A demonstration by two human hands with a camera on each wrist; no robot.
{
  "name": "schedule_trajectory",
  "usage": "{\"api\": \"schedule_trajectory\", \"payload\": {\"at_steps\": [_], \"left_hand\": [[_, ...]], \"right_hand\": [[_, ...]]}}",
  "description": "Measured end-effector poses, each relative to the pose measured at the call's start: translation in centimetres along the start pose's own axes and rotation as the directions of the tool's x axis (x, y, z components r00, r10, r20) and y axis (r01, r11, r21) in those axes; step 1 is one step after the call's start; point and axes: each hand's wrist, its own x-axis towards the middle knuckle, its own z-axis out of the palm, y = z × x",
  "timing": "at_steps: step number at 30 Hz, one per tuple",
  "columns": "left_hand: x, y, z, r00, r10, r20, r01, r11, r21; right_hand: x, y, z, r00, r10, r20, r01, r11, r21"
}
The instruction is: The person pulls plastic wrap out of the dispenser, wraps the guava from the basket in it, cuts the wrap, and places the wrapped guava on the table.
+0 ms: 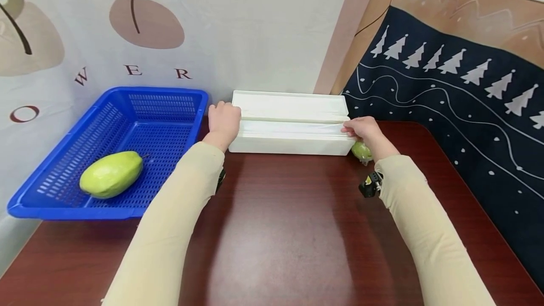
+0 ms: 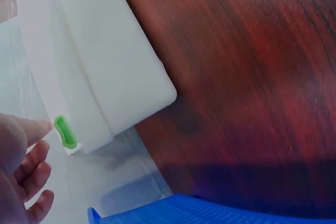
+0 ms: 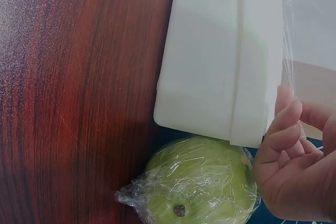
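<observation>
1. At far left, a blue basket (image 1: 76, 213) stands on the reddish-brown table (image 1: 280, 230), with a yellow-green fruit (image 1: 111, 174) lying inside it, bare.
2. Just right of the basket, the left hand (image 1: 223, 124) is at the left end of the white box (image 1: 291, 145). The left wrist view shows one fingertip at a green piece (image 2: 65, 132) on that end, the other fingers loosely bent and slightly apart; whether they pinch the piece, I cannot tell.
3. In the middle, the box lies lengthwise across the back of the table, near the pale wall cloth (image 1: 272, 32). Clear film (image 1: 314, 127) shows along its top.
4. At its right end, the right hand (image 1: 363, 130) has thumb and forefinger together, clamped on the film's edge.
5. Below that hand, a film-wrapped green fruit (image 3: 202, 179) sits right beside the box's end.
</observation>
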Motion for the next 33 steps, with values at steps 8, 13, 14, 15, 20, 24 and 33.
{"api": "schedule_trajectory", "payload": {"at_steps": [8,13,14,15,20,24,33], "left_hand": [[0.3,-0.4,-0.1,0.995,-0.09,0.049,0.101,0.935,-0.34],[0.2,-0.4,-0.5,0.978,-0.174,0.113,0.207,0.779,-0.591],[0.2,-0.4,-0.5,0.974,-0.194,0.117,0.224,0.755,-0.617],[0.2,-0.3,-0.6,0.969,-0.216,0.121,0.242,0.728,-0.641],[0.5,-0.2,-0.4,0.907,-0.382,0.177,0.381,0.568,-0.73],[1.0,-0.1,-0.2,0.806,-0.503,0.311,0.501,0.302,-0.811],[2.5,-0.1,-0.5,0.698,-0.491,0.522,0.446,-0.273,-0.852]], "right_hand": [[-0.4,-0.2,-0.2,0.999,-0.004,0.032,0.002,0.999,0.048],[-0.4,-0.1,-0.3,0.999,0.002,0.041,-0.006,0.996,0.086],[-0.4,-0.1,-0.3,0.999,0.004,0.041,-0.007,0.996,0.092],[-0.4,-0.1,-0.3,0.999,0.005,0.04,-0.009,0.995,0.098],[-0.3,-0.2,-0.3,0.998,0.011,0.055,-0.018,0.99,0.137],[-0.4,-0.6,-0.4,0.996,0.031,0.089,-0.054,0.964,0.262],[-0.7,-2.0,-1.2,0.989,0.067,0.135,-0.126,0.864,0.487]]}}
